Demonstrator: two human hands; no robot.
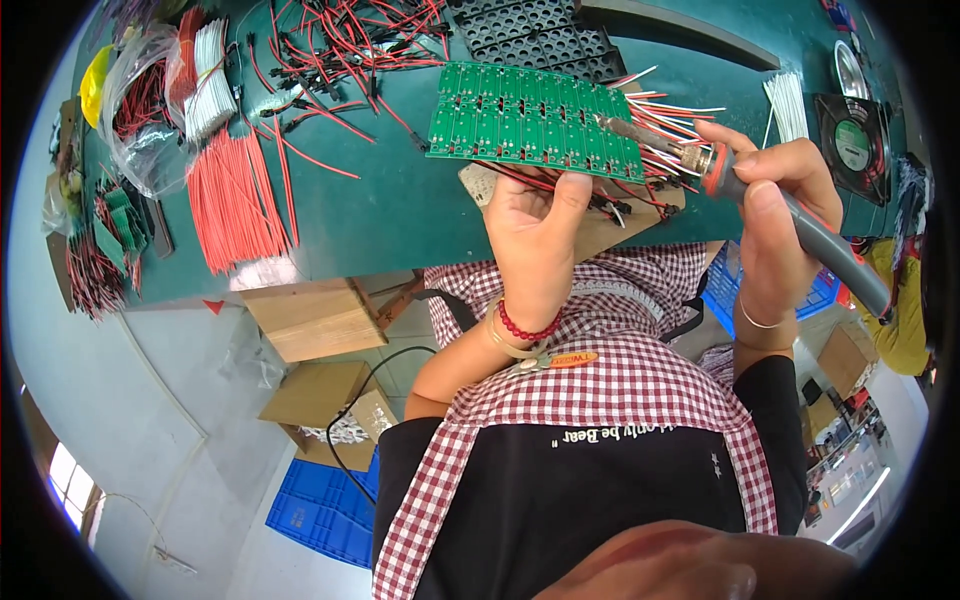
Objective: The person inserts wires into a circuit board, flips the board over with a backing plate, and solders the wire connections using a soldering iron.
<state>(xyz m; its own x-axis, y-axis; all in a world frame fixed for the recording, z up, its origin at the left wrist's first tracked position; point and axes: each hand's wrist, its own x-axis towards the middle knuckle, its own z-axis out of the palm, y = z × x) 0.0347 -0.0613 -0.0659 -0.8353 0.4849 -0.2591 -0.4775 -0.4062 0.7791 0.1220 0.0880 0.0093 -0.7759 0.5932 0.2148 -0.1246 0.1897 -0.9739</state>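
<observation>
My left hand [533,240] is closed on the near edge of a green circuit board panel [530,118], with the thumb in front and the other fingers hidden beneath. The panel is held tilted above the bench and carries rows of small repeated boards. In my right hand [785,205] is a soldering iron [842,252] with a dark grey handle. Its metal tip reaches left over the panel's right part; whether it touches a joint I cannot tell. Red, black and white wires [660,125] stick out past the panel's right edge, and more hang below it.
Bundles of red wires [235,200] and white wires [208,80] lie to the left, beside a clear plastic bag [140,130]. Loose red-black leads [330,50] and a black perforated tray [535,40] are at the back. A small black fan [852,148] stands at the right.
</observation>
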